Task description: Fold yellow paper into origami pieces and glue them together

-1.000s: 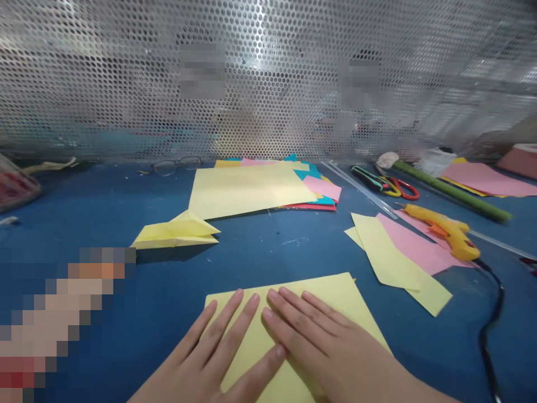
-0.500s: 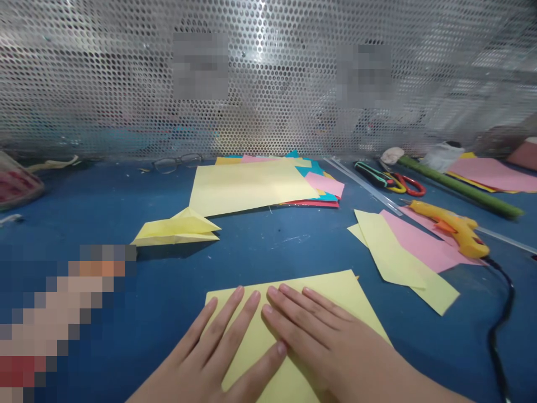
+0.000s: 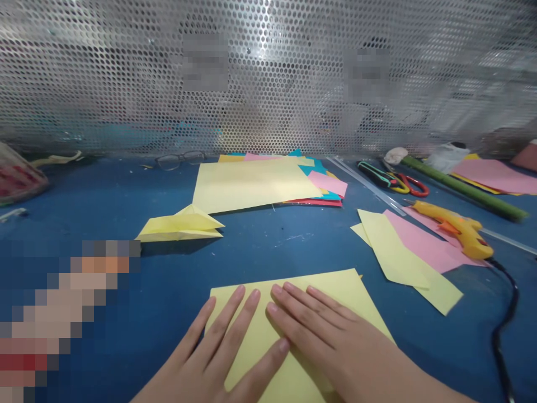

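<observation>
A sheet of yellow paper (image 3: 335,291) lies flat on the blue table, close to me. My left hand (image 3: 226,347) rests on its left part, fingers spread and stretched out. On its right part lies my right hand (image 3: 323,336), palm down with the fingers straight and side by side. The left thumb's tip is close to the right hand's index finger. Neither hand grips anything. Beyond them, to the left, sits a folded yellow paper boat-like shape (image 3: 182,226). Parts of the sheet under both palms are hidden.
Behind is a stack of coloured papers topped by a pale yellow sheet (image 3: 251,184). On the right lie yellow paper pieces (image 3: 390,246), a yellow glue gun (image 3: 457,226) with a black cord, scissors (image 3: 413,184) and a green stem (image 3: 465,190). A perforated metal screen (image 3: 268,84) rises behind.
The whole view has shifted slightly, so things on the table appear a little further right. Both hands stay flat on the yellow sheet, almost unmoved.
</observation>
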A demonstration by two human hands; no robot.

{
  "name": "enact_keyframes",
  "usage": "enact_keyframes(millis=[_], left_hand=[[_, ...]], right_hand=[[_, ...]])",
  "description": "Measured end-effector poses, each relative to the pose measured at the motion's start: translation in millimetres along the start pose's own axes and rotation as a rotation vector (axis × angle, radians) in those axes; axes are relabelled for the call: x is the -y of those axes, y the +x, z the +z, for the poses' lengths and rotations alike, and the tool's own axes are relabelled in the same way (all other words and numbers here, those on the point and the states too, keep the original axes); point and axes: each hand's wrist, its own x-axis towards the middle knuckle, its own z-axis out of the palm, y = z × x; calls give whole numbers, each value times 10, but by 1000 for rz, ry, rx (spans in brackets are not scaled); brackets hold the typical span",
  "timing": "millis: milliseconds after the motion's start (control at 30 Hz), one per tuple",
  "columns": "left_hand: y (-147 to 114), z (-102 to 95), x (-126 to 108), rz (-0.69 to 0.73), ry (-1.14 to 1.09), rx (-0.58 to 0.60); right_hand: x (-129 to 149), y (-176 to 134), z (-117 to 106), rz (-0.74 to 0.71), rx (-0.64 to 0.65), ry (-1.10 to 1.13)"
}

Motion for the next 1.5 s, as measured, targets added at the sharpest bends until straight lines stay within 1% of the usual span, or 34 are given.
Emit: enact_keyframes(millis=[133,400,633,800,933,1033,1133,1233,1333,1400,1500], left_hand=[[10,17,87,94,30,-26],[-26,12,68,105,5,-10],[-5,-7,86,94,-7,-24],[-52,23,53,76,9,-21],[-84,81,39,66,8,-71],[-85,114,40,69,-20,-80],[-73,122,30,67,-4,-80],[-62,112,20,45,4,-63],[-55,87,37,74,2,-69],[-50,65,53,101,-6,-57],[-40,39,58,75,-17,-36]], right_hand=[[-2,37,-62,-53,16,-89],[3,67,-114,-74,9,-137],[-19,85,-154,-85,49,-132],[-22,83,-142,-84,28,-142],[-16,86,-133,-79,21,-137],[0,80,-119,-64,2,-148],[18,74,-103,-54,-23,-155],[21,71,-102,-57,-29,-149],[0,54,-101,-57,5,-124],[-23,28,-84,-53,37,-84],[-51,-24,-40,-33,65,24]])
